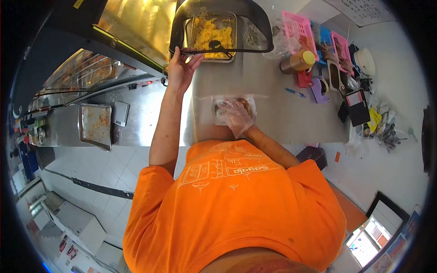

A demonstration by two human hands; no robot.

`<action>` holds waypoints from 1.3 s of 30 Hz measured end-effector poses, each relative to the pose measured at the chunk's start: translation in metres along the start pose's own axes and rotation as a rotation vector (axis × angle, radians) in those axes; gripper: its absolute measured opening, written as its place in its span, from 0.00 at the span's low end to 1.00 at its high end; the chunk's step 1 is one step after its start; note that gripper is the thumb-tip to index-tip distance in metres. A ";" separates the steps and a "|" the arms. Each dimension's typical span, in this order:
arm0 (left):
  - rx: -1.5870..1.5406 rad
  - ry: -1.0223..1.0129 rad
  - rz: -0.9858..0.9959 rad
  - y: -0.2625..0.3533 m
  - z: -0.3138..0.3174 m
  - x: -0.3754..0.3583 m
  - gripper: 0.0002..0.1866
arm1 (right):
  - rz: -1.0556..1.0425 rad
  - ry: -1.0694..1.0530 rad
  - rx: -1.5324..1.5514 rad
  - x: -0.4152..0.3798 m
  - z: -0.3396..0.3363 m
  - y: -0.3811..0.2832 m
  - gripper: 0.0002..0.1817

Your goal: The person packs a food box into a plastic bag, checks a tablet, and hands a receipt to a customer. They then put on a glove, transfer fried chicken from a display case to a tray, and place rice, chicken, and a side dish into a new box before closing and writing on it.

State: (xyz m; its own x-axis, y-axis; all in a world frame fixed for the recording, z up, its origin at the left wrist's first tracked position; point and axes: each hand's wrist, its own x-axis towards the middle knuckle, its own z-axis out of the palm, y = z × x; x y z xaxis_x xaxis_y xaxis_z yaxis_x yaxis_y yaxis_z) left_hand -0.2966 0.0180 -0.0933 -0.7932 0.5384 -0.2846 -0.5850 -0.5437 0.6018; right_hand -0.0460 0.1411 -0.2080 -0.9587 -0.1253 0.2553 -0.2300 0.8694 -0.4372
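My bare left hand [181, 73] is closed on the lower rim of a black mesh food cover [257, 27], which is tilted up. Through the mesh shows a metal tray [235, 27] of yellow, crumbly-looking food [211, 36]. My right hand [236, 118], in a clear plastic glove, lies with fingers spread over a white paper sheet [220, 120] near the counter's front edge. Some brown food [246, 103] shows beside its fingers; the rest under the hand is hidden.
A yellow-lidded jar [298, 62], a blue pen [296, 92], a purple tape dispenser [320, 91] and pink baskets [299, 29] stand to the right. At left are a crumb-strewn metal tray [95, 123], a small flat silver device [120, 113] and a lit glass display case [132, 27].
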 end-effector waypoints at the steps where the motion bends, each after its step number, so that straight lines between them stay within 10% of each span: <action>1: -0.017 0.000 0.012 0.005 0.005 -0.001 0.21 | 0.025 0.008 0.050 0.009 -0.014 -0.004 0.16; 6: -0.091 -0.019 0.018 0.027 0.023 0.009 0.21 | 0.237 0.225 -0.379 0.132 -0.079 0.032 0.15; 9: -0.096 -0.060 0.034 0.036 0.037 0.015 0.22 | 0.811 -0.053 0.176 0.232 -0.061 0.111 0.18; 14: -0.068 -0.098 0.041 0.052 0.053 0.027 0.23 | 0.694 -0.625 -0.275 0.283 -0.026 0.153 0.27; 23: -0.062 -0.059 0.053 0.064 0.053 0.039 0.23 | 0.905 -0.236 -0.216 0.309 -0.055 0.213 0.28; 39: -0.108 -0.016 0.068 0.057 0.056 0.038 0.21 | 0.746 -0.497 -0.224 0.293 -0.012 0.195 0.30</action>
State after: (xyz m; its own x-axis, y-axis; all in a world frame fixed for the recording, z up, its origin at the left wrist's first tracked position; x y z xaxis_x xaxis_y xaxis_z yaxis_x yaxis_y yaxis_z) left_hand -0.3512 0.0434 -0.0281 -0.8295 0.5073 -0.2337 -0.5453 -0.6448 0.5356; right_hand -0.3695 0.2793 -0.2081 -0.8190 0.3591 -0.4475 0.4644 0.8729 -0.1495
